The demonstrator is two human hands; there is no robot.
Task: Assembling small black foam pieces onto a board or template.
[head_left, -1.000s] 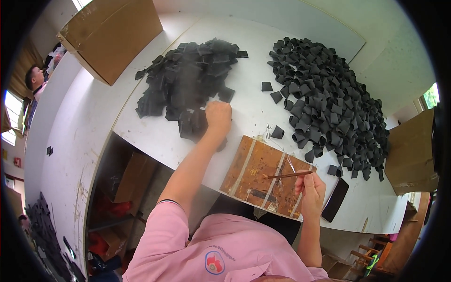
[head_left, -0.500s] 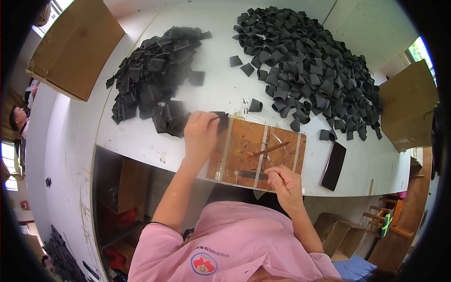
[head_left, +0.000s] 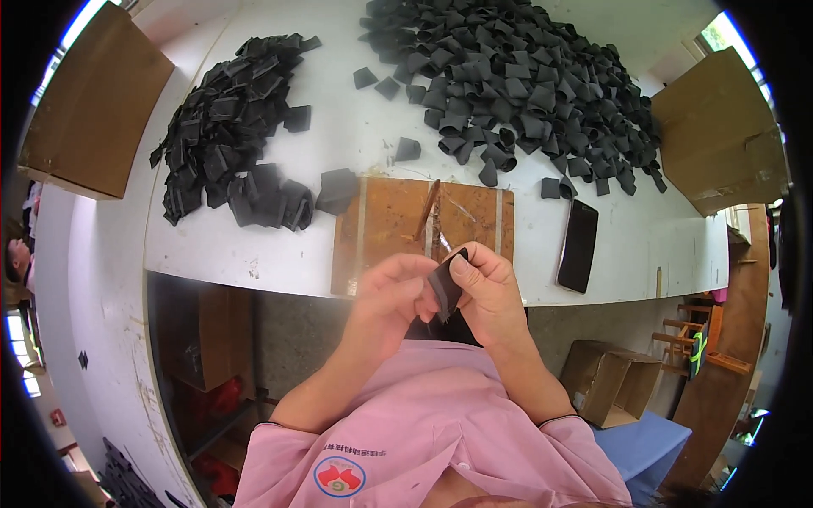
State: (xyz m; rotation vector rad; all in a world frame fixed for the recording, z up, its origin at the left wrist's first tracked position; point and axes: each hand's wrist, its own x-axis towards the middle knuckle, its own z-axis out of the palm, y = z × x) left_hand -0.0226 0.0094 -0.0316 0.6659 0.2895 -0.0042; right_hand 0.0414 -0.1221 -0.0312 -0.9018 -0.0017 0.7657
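Above the near edge of the table, my two hands meet at a small black fabric piece (head_left: 446,286) with a greyish edge. My right hand (head_left: 489,292) pinches its upper right side between thumb and fingers. The fingers of my left hand (head_left: 391,298), slightly blurred, close on its left side. A thin shiny strip (head_left: 445,243) shows just beyond my fingers; its kind is unclear. Behind the hands lies a brown board (head_left: 478,212) with pale tape strips, and a slim brown stick (head_left: 429,210) rests on it. One flat black piece (head_left: 337,191) touches the board's far left corner.
A heap of flat black pieces (head_left: 224,118) lies to the left. Curled black pieces (head_left: 525,85) form a larger heap at the far right. A black phone (head_left: 578,245) lies right of the board. Cardboard boxes (head_left: 97,102) stand at both sides of the table.
My left hand has come from the flat pieces to in front of the board, meeting my right hand at a black piece. The brown stick has turned and lies farther back. The view has shifted.
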